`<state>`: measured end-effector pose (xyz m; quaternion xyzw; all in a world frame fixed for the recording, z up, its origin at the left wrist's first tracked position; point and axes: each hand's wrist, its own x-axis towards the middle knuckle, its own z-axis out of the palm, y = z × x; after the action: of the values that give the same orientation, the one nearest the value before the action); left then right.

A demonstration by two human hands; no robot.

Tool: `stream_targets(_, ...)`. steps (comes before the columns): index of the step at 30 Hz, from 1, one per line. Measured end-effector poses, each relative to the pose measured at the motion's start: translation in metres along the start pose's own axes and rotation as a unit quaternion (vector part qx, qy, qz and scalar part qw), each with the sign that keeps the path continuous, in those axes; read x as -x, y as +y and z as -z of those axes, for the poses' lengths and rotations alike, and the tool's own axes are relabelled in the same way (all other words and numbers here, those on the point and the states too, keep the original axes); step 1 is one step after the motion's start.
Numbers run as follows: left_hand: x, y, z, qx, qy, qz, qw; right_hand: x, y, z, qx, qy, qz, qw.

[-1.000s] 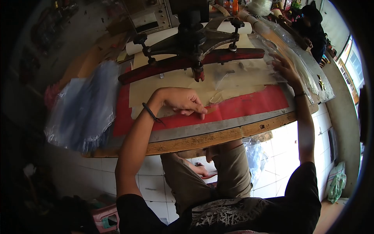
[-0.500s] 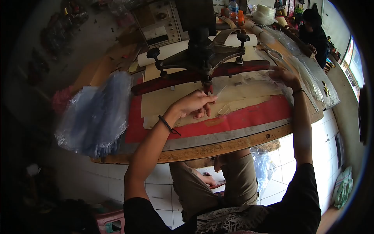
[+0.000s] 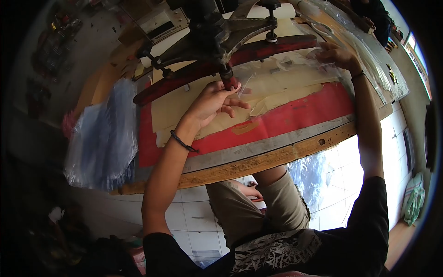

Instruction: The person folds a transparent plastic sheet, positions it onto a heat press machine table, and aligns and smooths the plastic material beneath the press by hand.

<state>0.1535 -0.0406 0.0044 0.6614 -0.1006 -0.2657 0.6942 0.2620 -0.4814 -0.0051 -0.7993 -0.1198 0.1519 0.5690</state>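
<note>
My left hand [image 3: 213,102] is just below the red-tipped post of the press [image 3: 217,41]. Its thumb and forefinger pinch a corner of a clear plastic sheet [image 3: 290,69], while the other fingers hang loosely apart. At the right end of the press's curved red bar [image 3: 277,48], my right hand [image 3: 340,57] has its fingers bent around the far edge of the clear plastic; its fingertips are partly hidden. Beneath lie tan paper sheets [image 3: 180,108], creased and torn along the front, over a red mat [image 3: 295,115].
A stack of clear bluish plastic [image 3: 101,134] hangs over the table's left side. The wooden table edge [image 3: 240,167] runs before my knees. A control box [image 3: 159,23] stands behind the press. More clear plastic [image 3: 364,55] lies at right; another person [image 3: 376,16] is at the far right.
My left hand has turned and its fingers have spread, staying by the red post. My right hand remains at the bar's right end. The whole view has shifted as my head moved.
</note>
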Motion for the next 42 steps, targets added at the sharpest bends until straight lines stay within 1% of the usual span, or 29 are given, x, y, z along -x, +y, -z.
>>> stream_targets(2,-0.001,0.0,0.0,0.023,0.005,-0.01,1.0,-0.005,0.009,0.006,0.009,-0.004,0.003,1.0)
stream_targets(4,-0.004,0.001,0.004,0.014,-0.005,0.001,1.0,-0.007,0.017,0.011,0.023,-0.017,0.017,0.999)
stream_targets(7,-0.002,0.004,0.008,-0.003,0.001,0.016,1.0,0.002,-0.003,-0.001,-0.008,-0.078,0.02,0.997)
stream_targets(10,0.002,0.012,0.018,-0.003,0.0,0.022,1.0,-0.004,0.004,0.002,-0.024,-0.075,0.019,0.997)
stream_targets(13,0.002,0.014,0.032,-0.01,0.001,0.043,0.999,-0.003,-0.008,-0.016,0.02,-0.055,0.071,0.996)
stream_targets(14,0.003,0.014,0.034,-0.014,0.002,0.051,0.999,-0.007,-0.007,-0.019,0.024,-0.052,0.066,0.996)
stream_targets(15,0.004,0.014,0.035,-0.03,0.02,0.049,0.998,-0.011,-0.008,-0.022,0.028,-0.049,0.063,0.996)
stream_targets(17,0.007,0.018,0.036,-0.073,0.019,0.058,0.995,-0.007,-0.022,-0.035,0.03,-0.05,0.069,0.996)
stream_targets(18,0.008,0.02,0.037,-0.095,0.018,0.063,0.993,-0.011,-0.016,-0.034,0.033,-0.048,0.078,0.995)
stream_targets(20,0.009,0.019,0.04,-0.076,0.028,0.085,0.993,-0.02,-0.011,-0.032,0.042,-0.04,0.096,0.994)
stream_targets(21,0.008,0.019,0.042,-0.068,0.031,0.094,0.993,-0.016,-0.014,-0.033,0.078,-0.024,0.067,0.994)
stream_targets(24,0.005,0.018,0.05,-0.098,-0.006,0.113,0.989,-0.014,-0.021,-0.037,0.042,-0.048,0.052,0.997)
stream_targets(25,0.005,0.017,0.051,-0.094,0.01,0.134,0.986,-0.008,-0.025,-0.036,0.008,-0.066,0.02,0.998)
stream_targets(28,0.007,0.022,0.052,-0.12,0.003,0.166,0.979,-0.002,-0.034,-0.04,0.116,-0.041,0.002,0.992)
stream_targets(31,0.011,0.027,0.051,-0.138,0.031,0.163,0.976,-0.013,-0.02,-0.044,0.044,-0.063,0.063,0.995)
stream_targets(34,0.012,0.024,0.053,-0.163,0.033,0.154,0.974,-0.016,-0.016,-0.05,-0.002,-0.021,0.056,0.998)
stream_targets(35,0.012,0.025,0.055,-0.173,0.026,0.161,0.971,-0.021,-0.016,-0.049,0.031,-0.053,0.061,0.996)
stream_targets(38,0.014,0.027,0.059,-0.198,0.012,0.178,0.964,-0.025,-0.014,-0.049,0.069,-0.038,0.079,0.994)
stream_targets(39,0.017,0.029,0.058,-0.204,0.01,0.182,0.962,-0.024,-0.013,-0.049,0.021,-0.06,0.074,0.995)
stream_targets(42,0.025,0.031,0.061,-0.213,0.014,0.2,0.956,-0.015,-0.018,-0.045,0.008,-0.038,0.03,0.999)
